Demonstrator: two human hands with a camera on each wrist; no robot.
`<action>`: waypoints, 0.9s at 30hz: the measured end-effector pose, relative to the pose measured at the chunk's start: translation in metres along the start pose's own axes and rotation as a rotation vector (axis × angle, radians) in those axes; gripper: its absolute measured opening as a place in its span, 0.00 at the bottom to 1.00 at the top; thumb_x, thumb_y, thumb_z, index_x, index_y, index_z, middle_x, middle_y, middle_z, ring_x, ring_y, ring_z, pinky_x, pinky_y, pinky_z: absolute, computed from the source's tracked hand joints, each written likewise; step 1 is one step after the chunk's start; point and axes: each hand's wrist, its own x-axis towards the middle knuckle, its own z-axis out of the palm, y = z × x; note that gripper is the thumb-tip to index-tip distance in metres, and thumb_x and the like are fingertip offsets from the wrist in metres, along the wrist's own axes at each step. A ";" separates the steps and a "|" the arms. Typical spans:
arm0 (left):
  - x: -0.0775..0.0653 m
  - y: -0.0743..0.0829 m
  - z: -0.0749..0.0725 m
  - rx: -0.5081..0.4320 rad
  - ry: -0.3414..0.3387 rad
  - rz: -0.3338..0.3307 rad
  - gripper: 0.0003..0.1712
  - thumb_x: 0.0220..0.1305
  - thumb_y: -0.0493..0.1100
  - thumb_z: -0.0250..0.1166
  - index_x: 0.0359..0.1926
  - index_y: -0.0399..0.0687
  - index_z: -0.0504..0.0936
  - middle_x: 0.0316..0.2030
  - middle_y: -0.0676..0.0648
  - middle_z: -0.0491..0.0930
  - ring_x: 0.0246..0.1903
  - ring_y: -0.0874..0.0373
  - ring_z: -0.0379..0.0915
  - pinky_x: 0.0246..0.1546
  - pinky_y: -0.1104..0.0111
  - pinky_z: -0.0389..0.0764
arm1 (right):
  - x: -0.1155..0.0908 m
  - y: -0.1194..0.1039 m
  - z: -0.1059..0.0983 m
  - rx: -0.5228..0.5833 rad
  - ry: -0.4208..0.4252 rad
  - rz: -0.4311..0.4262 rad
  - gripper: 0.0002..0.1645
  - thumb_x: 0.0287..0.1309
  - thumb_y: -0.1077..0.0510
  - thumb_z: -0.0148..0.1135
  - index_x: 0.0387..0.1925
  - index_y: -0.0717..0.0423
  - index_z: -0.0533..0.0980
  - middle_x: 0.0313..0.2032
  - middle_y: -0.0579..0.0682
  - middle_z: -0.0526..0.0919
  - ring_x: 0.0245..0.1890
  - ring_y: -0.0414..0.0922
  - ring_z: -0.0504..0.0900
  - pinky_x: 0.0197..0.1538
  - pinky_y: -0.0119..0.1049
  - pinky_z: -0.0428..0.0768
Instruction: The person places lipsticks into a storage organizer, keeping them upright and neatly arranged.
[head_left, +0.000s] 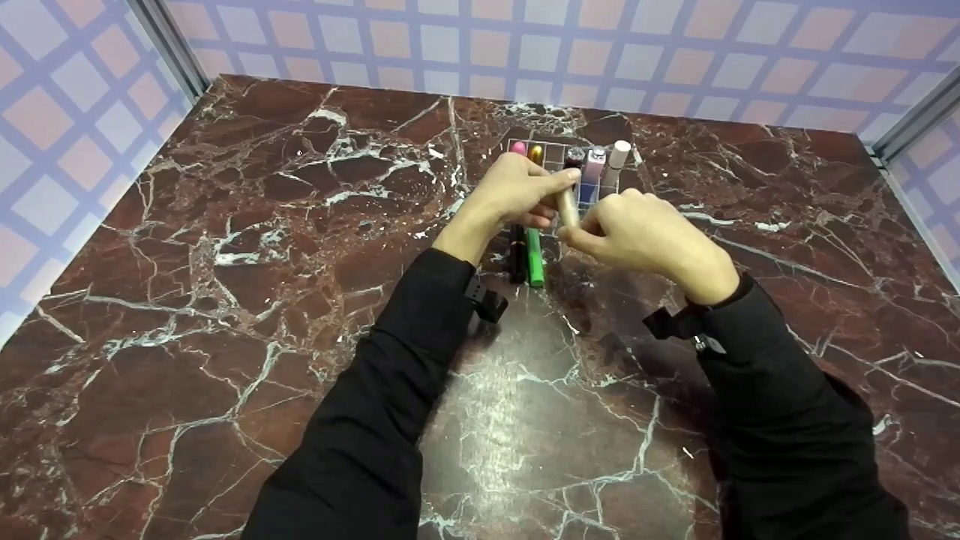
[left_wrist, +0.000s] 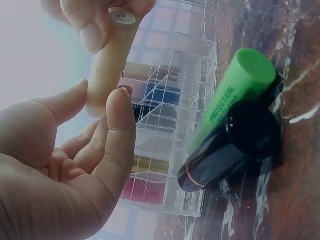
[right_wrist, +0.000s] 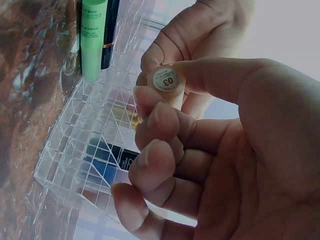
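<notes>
A beige cosmetic tube (head_left: 568, 210), with a round "03" label on one end, is held between both hands above the front of a clear compartmented organizer (left_wrist: 192, 125). My left hand (head_left: 517, 193) pinches its far end between thumb and fingers. At the labelled end (right_wrist: 166, 80), my right hand (head_left: 645, 232) grips it with thumb and forefinger, the other fingers curled loosely. In the organizer stand a pink-topped item (head_left: 519, 148), a gold-capped one (head_left: 535, 154), a dark one (head_left: 574, 154), a blue-purple tube (head_left: 592, 180) and a white-capped tube (head_left: 619, 154).
A green tube (head_left: 535, 262) and a black tube (head_left: 517, 262) lie side by side on the table just in front of the organizer, below my left hand. The dark red marble-patterned table (head_left: 225, 360) extends to checked walls (head_left: 480, 45) at the back and sides.
</notes>
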 end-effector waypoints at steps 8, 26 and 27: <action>0.000 0.001 0.001 -0.011 0.030 -0.015 0.17 0.68 0.51 0.70 0.37 0.39 0.89 0.32 0.42 0.87 0.21 0.60 0.77 0.24 0.74 0.83 | 0.001 0.000 0.000 -0.010 0.018 0.006 0.27 0.75 0.43 0.55 0.24 0.54 0.84 0.14 0.45 0.76 0.14 0.42 0.72 0.23 0.38 0.75; 0.004 -0.002 0.003 -0.072 0.061 0.059 0.13 0.66 0.47 0.72 0.40 0.41 0.90 0.35 0.40 0.87 0.25 0.58 0.81 0.28 0.72 0.86 | 0.001 0.000 0.001 -0.013 0.027 0.024 0.30 0.75 0.41 0.55 0.21 0.54 0.82 0.13 0.45 0.76 0.13 0.42 0.71 0.20 0.38 0.73; 0.004 -0.002 0.003 -0.070 0.062 0.062 0.13 0.65 0.47 0.73 0.40 0.41 0.89 0.36 0.41 0.87 0.26 0.58 0.81 0.30 0.71 0.86 | 0.001 0.001 0.001 -0.012 0.027 0.022 0.30 0.75 0.41 0.55 0.21 0.54 0.82 0.13 0.45 0.76 0.13 0.42 0.72 0.20 0.38 0.73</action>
